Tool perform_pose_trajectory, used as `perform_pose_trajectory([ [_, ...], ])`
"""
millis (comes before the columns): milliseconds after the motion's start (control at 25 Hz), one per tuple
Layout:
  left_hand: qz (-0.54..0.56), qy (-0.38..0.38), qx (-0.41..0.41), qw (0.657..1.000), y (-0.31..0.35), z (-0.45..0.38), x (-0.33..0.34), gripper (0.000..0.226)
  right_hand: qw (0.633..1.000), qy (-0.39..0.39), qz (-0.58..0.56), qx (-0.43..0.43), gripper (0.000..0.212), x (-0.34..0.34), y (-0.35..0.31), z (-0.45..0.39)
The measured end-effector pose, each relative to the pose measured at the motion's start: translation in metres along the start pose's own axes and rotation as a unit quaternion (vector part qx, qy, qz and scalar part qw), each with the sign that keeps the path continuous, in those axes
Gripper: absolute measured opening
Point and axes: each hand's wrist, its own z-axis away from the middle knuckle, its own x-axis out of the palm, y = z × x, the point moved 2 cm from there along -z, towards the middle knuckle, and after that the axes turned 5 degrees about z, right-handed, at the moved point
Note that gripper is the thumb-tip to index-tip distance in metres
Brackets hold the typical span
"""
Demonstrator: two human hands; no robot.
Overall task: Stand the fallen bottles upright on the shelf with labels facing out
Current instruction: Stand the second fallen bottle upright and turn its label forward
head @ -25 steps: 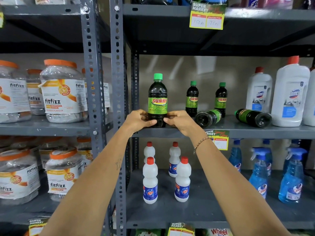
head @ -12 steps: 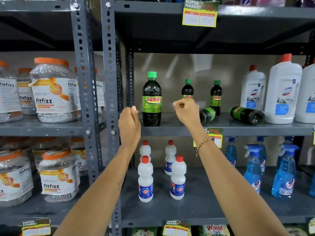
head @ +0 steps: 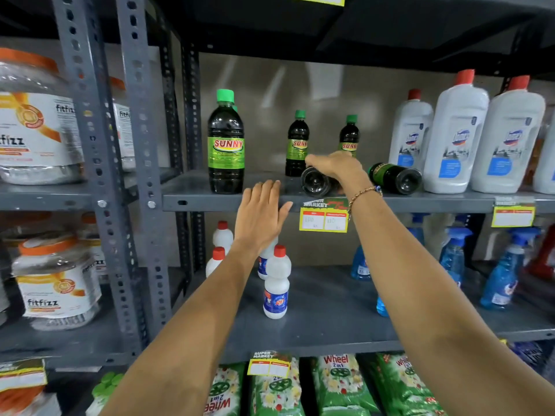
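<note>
**Right hand on fallen bottle, left hand free**

Grey metal shelf (head: 270, 202) w/ price tags on its front edge held dark SUNNY bottles. One big bottle (head: 225, 142) stood upright at left, label out; two smaller ones (head: 297, 144) stood upright further back. Near fallen bottle (head: 316, 181) lay on its side, base toward camera, directly under right hand (head: 336, 168), whose fingers draped over its top; whether they'd closed round it, can't tell. Second fallen bottle (head: 395, 178) lay just right of that wrist, untouched, beside white jugs (head: 456, 139). Left hand (head: 261, 214) was spread flat, fingers wide, at shelf's front edge, holding nothing.
</note>
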Motion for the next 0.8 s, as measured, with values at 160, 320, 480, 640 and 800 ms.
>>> perform_pose_trajectory([
  [160,-0.046,0.020,-0.003,0.999,0.003,0.001,0.000,0.042,0.997,-0.074,-0.018,0.001,0.033,-0.025,0.009,0.002],
  [320,-0.045,0.023,-0.018,0.999,0.003,0.002,0.001,0.040,0.986,-0.125,0.111,-0.019,0.065,-0.017,-0.005,-0.006],
  [480,-0.043,0.031,-0.019,0.998,0.003,0.001,-0.001,0.041,0.989,-0.141,0.009,-0.038,0.034,-0.016,-0.002,-0.017],
  [640,-0.046,0.034,-0.027,0.998,0.003,0.001,-0.001,0.043,0.961,-0.051,-0.260,-0.077,0.022,0.009,0.005,-0.028],
  [800,-0.041,0.042,-0.028,0.998,0.001,0.001,0.002,0.043,0.911,0.073,-0.388,-0.120,0.044,0.026,-0.004,-0.043],
])
